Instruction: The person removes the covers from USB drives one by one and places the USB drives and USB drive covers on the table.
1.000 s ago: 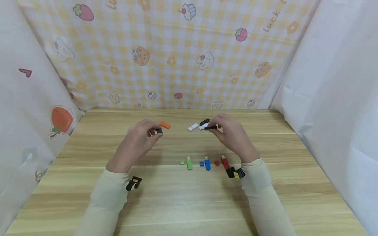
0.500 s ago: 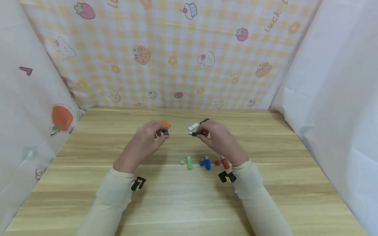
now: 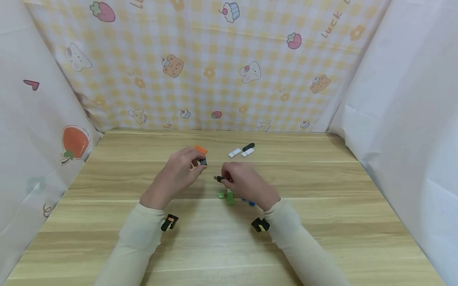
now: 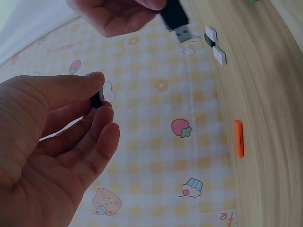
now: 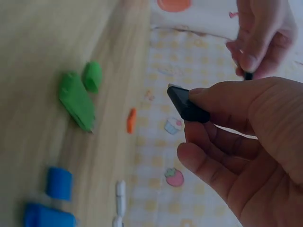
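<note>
My left hand (image 3: 175, 174) pinches a small black USB cap (image 4: 96, 100) between thumb and fingers, above the table. To its right, my right hand (image 3: 248, 184) pinches a black USB flash drive (image 5: 187, 104) whose bare metal plug points left. Cap and drive are apart. Below the right hand stands a green flash drive (image 3: 229, 198) with its plug bare, and its green cap (image 3: 220, 196) lies just left of it. A blue flash drive (image 5: 49, 215) and its blue cap (image 5: 59, 183) are partly covered by the right hand in the head view.
Farther back lie an orange flash drive (image 3: 200, 149), two white flash drives, one to the left (image 3: 234, 153) and one to the right (image 3: 247, 152), and another black flash drive (image 3: 248, 147). A patterned curtain (image 3: 214, 71) rises behind the wooden table (image 3: 322, 174).
My right hand has carried the black flash drive left and toward me, away from the white drives, and now hides the red drive and cap. My left hand has shifted slightly right with the cap.
</note>
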`<state>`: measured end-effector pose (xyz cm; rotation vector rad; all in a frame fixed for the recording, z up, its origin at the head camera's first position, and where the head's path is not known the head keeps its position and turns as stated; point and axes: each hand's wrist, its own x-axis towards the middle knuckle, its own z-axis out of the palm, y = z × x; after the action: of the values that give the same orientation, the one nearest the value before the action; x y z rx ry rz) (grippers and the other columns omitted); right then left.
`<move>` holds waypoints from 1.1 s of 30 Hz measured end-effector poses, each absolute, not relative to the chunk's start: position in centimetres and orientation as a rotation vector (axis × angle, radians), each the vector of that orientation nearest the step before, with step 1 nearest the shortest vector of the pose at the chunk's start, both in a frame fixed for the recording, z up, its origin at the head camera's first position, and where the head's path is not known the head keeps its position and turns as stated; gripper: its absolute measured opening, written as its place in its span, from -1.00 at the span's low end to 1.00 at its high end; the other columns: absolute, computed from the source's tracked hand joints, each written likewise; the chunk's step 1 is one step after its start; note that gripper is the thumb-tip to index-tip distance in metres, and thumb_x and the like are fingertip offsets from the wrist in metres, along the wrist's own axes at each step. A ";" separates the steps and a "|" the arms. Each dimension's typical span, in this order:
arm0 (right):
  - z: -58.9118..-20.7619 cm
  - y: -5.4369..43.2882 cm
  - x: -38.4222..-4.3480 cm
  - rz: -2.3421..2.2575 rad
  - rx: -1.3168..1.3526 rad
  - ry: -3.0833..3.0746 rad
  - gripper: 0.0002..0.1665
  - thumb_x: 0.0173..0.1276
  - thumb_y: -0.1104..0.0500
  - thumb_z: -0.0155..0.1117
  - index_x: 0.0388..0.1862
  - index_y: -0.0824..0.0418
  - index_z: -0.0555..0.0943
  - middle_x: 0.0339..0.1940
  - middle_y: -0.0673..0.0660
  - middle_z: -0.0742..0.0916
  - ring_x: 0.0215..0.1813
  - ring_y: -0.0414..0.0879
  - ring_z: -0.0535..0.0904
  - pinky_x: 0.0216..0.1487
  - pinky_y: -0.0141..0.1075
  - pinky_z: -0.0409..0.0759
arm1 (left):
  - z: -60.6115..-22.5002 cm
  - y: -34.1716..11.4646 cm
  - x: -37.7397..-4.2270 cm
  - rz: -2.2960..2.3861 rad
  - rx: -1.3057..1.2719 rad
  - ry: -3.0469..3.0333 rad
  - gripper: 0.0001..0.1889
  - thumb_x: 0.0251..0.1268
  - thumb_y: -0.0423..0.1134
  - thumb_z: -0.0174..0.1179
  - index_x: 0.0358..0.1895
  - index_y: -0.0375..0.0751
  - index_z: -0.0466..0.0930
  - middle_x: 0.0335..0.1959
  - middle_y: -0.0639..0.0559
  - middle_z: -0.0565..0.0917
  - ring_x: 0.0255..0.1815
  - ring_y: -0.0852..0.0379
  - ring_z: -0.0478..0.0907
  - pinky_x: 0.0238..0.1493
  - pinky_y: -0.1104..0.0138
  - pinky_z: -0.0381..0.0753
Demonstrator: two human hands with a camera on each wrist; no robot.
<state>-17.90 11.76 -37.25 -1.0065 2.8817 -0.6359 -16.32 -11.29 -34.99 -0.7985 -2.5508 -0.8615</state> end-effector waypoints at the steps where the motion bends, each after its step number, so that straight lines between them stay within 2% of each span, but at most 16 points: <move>1: -37.6 11.4 -17.8 -0.607 -1.024 2.875 -0.90 0.52 0.22 0.45 -0.20 0.16 0.66 -0.32 0.00 0.71 -0.31 -0.19 0.56 -0.28 -0.37 0.61 | -35.0 -11.3 -16.3 -0.863 -0.799 -2.556 -0.85 0.33 -0.47 0.47 -0.10 -0.39 0.75 -0.16 -0.16 0.75 -0.21 -0.01 0.71 -0.22 0.20 0.78; 8: -40.0 9.3 -17.0 -0.494 -1.142 2.889 -0.87 0.54 0.29 0.38 -0.25 0.18 0.61 -0.38 0.01 0.66 -0.35 -0.20 0.51 -0.30 -0.39 0.55 | -35.1 -11.4 -16.3 -0.881 -0.791 -2.578 -0.86 0.36 -0.46 0.45 -0.08 -0.38 0.75 -0.14 -0.14 0.74 -0.19 -0.01 0.70 -0.20 0.20 0.77; 17: -41.3 7.9 -16.2 -0.406 -1.086 2.918 -0.88 0.59 0.21 0.34 -0.23 0.13 0.62 -0.41 -0.03 0.62 -0.40 -0.21 0.47 -0.37 -0.44 0.47 | -35.0 -11.4 -16.3 -0.866 -0.794 -2.578 -0.85 0.37 -0.45 0.45 -0.06 -0.38 0.75 -0.12 -0.15 0.74 -0.18 -0.02 0.71 -0.18 0.18 0.76; 24: -41.5 7.3 -16.0 -0.448 -1.047 2.901 -0.95 0.57 0.23 0.34 -0.16 0.17 0.65 -0.41 -0.02 0.68 -0.44 -0.25 0.49 -0.40 -0.48 0.49 | -35.0 -11.4 -16.3 -0.862 -0.801 -2.566 -0.85 0.35 -0.46 0.46 -0.08 -0.37 0.74 -0.13 -0.15 0.74 -0.19 -0.02 0.70 -0.19 0.18 0.76; 33: -41.6 6.6 -16.0 -0.445 -1.011 2.881 -0.91 0.55 0.26 0.38 -0.22 0.17 0.66 -0.41 0.00 0.75 -0.45 -0.28 0.53 -0.38 -0.49 0.56 | -35.1 -11.4 -16.3 -0.851 -0.814 -2.554 -0.85 0.35 -0.45 0.46 -0.08 -0.38 0.74 -0.15 -0.15 0.73 -0.20 -0.01 0.71 -0.20 0.19 0.77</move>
<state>-16.02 6.57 -41.56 -1.0111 2.8809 -0.4454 -16.30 -11.40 -35.11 -0.8138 -2.5544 -0.8514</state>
